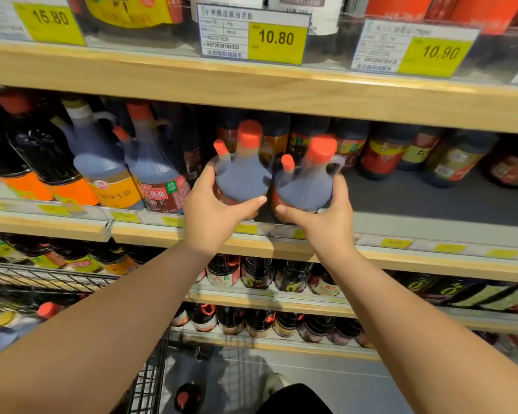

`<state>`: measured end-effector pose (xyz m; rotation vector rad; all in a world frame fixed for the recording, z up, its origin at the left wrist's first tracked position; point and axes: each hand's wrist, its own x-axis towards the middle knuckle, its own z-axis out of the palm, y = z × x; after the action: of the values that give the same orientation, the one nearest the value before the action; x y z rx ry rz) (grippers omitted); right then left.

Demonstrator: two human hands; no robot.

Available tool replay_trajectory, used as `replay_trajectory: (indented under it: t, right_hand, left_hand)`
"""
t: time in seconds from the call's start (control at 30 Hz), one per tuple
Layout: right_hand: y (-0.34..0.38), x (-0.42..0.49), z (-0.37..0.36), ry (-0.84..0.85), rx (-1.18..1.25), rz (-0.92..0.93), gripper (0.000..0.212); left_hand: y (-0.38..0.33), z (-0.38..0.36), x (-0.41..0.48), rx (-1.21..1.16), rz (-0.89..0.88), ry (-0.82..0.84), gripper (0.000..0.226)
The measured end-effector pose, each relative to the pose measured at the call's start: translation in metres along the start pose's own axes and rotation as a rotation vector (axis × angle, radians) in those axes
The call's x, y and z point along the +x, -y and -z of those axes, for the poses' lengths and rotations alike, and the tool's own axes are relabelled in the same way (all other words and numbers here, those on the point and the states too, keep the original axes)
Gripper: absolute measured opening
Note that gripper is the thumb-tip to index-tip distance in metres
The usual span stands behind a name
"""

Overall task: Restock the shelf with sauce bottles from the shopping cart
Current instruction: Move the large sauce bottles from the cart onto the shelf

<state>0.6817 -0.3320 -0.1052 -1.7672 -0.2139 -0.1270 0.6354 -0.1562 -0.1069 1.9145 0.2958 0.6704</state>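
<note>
1. Nearest, at the lower left, the wire shopping cart [150, 380] can be seen, with at least one more red-capped jug [27, 324] lying in it, so the restock probably isn't finished yet.

2. A bit farther in, two dark soy sauce jugs are being held, one per hand, just above the front edge of the middle shelf [401, 201]. The left hand [213, 210] is wrapped around the left jug [241, 177]: thumb laid across the near face, fingers hidden round the far left side. The right hand [323, 216] is clamped on the right jug [305, 183] the same way, mirrored, thumb across the front, fingers up by the loop handle. The two jugs are touching or nearly so.

3. Whether the bases are already resting on the shelf can't be told; they're hidden by the hands.

4. Farther left, matching jugs [159, 177] are already lined up, and far right a bare patch of shelf is left with smaller bottles [380, 153] pushed to the back. Looks like plenty of room is still to be filled.
</note>
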Motion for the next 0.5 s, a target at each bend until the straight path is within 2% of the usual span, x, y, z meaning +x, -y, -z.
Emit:
replay_trajectory:
  t: [0.07,0.13,0.23,0.37,0.43,0.5]
  right_hand:
    - [-0.002,0.003,-0.005,-0.003,-0.004,-0.029,0.076]
    - [-0.005,0.007,-0.011,-0.017,-0.017,-0.071,0.086]
    - [-0.009,0.011,-0.021,-0.032,-0.054,-0.118,0.093]
    - [-0.011,0.013,-0.027,-0.05,-0.106,-0.131,0.084]
    - [-0.012,0.015,-0.024,-0.029,-0.138,-0.144,0.081]
    - [-0.015,0.014,-0.019,0.017,-0.21,-0.14,0.069]
  left_hand:
    - [0.003,-0.001,0.004,-0.022,0.019,-0.025,0.064]
    - [0.006,-0.003,0.006,-0.023,0.044,-0.045,0.06]
    - [0.014,-0.008,0.01,-0.014,0.069,-0.096,0.064]
    - [0.025,-0.011,0.019,0.058,0.098,-0.183,0.089]
    - [0.034,-0.011,0.017,0.089,0.112,-0.157,0.097]
    - [0.043,-0.01,0.012,0.133,0.137,-0.105,0.103]
